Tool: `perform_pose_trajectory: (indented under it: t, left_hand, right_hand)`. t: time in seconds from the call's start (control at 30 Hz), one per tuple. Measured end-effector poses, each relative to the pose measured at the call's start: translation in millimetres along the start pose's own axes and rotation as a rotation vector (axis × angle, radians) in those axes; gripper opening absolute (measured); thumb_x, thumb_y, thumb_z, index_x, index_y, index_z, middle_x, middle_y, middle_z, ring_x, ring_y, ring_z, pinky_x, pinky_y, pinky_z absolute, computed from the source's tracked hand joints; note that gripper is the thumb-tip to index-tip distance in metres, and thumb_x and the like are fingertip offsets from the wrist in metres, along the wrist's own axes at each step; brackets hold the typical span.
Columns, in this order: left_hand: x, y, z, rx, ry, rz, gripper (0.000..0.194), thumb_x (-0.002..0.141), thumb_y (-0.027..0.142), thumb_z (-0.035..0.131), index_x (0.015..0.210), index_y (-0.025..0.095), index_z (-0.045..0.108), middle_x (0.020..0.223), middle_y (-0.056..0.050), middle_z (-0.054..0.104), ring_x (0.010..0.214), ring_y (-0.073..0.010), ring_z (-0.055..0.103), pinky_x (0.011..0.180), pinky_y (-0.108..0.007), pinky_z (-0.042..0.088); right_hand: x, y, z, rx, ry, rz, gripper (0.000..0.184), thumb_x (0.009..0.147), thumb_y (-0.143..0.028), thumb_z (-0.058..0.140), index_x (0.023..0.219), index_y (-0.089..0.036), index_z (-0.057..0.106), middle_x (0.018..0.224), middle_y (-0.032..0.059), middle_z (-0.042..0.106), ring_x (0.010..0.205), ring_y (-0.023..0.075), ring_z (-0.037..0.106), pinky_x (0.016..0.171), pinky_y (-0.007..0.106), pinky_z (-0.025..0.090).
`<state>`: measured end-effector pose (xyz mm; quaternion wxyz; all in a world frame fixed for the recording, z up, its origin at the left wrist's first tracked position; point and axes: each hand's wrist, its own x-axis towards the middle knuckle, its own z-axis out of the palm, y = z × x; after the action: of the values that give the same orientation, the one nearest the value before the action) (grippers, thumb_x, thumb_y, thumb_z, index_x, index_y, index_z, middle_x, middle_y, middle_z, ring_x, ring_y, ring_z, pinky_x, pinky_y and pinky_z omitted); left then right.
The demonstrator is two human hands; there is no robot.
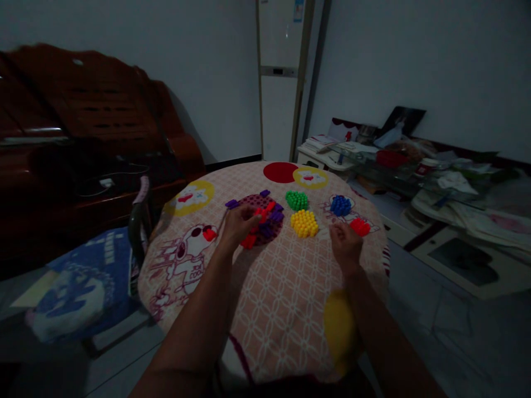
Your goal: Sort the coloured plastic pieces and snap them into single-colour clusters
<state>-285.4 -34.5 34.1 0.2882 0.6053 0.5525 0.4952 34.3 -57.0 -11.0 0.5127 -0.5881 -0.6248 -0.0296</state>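
My left hand [239,224] is over the left half of the round table, thumb and fingers pinched on a red plastic piece [263,212]. Purple pieces [274,219] lie in a loose heap just beyond its fingertips, and more red shows below the hand. My right hand [345,242] is at the right with its fingers curled together; what they hold, if anything, is hidden. Close beside it sits a red cluster of pieces [360,226], with a blue cluster [341,205] behind. Between my hands are a yellow cluster [304,223] and a green cluster [297,200].
A patterned cloth covers the round table [274,293]. A single red piece [209,234] lies on its left part. A chair with a blue cover [99,276] stands at left, before a wooden sofa [95,110]. A cluttered low cabinet [415,221] is at right.
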Motion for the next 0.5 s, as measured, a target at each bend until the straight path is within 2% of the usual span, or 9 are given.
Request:
perform_pose_trajectory:
  t: [0.13,0.23,0.37,0.5]
  left_hand:
    - [-22,21,54.0,-0.171,-0.233,0.117,0.028,0.076,0.038,0.070,0.094,0.015,0.069,0.083,-0.006,0.073,0.069,-0.0169,0.067,0.062,-0.025,0.052]
    - [-42,33,84.3,-0.106,-0.275,0.224,0.019,0.078,0.032,0.070,0.090,0.017,0.068,0.086,-0.005,0.073,0.073,-0.0166,0.068,0.066,-0.025,0.053]
    - [-58,40,103.8,-0.035,-0.232,0.268,0.008,0.080,0.023,0.064,0.086,0.017,0.065,0.081,-0.003,0.070,0.071,-0.0151,0.066,0.066,-0.025,0.052]
    - [-58,39,108.1,-0.057,-0.163,0.256,0.010,0.080,0.024,0.064,0.087,0.017,0.062,0.084,-0.003,0.069,0.074,-0.0155,0.067,0.069,-0.026,0.053]
  right_hand:
    - [-10,-30,12,0.190,-0.215,-0.094,0.033,0.088,-0.048,0.059,0.099,-0.019,0.072,0.080,0.0068,0.071,0.066,0.0174,0.063,0.066,0.030,0.050]
    - [-13,-39,14,0.283,-0.294,-0.092,0.032,0.086,-0.047,0.064,0.103,-0.021,0.072,0.084,0.0063,0.071,0.068,0.0180,0.064,0.067,0.030,0.052]
    - [-13,-39,12,0.347,-0.318,-0.078,0.027,0.083,-0.045,0.069,0.098,-0.022,0.074,0.087,0.0061,0.072,0.076,0.0187,0.065,0.071,0.030,0.053]
    - [-11,-36,17,0.485,-0.291,0.033,0.035,0.077,-0.044,0.075,0.103,-0.021,0.074,0.091,0.0060,0.073,0.072,0.0177,0.066,0.068,0.030,0.055]
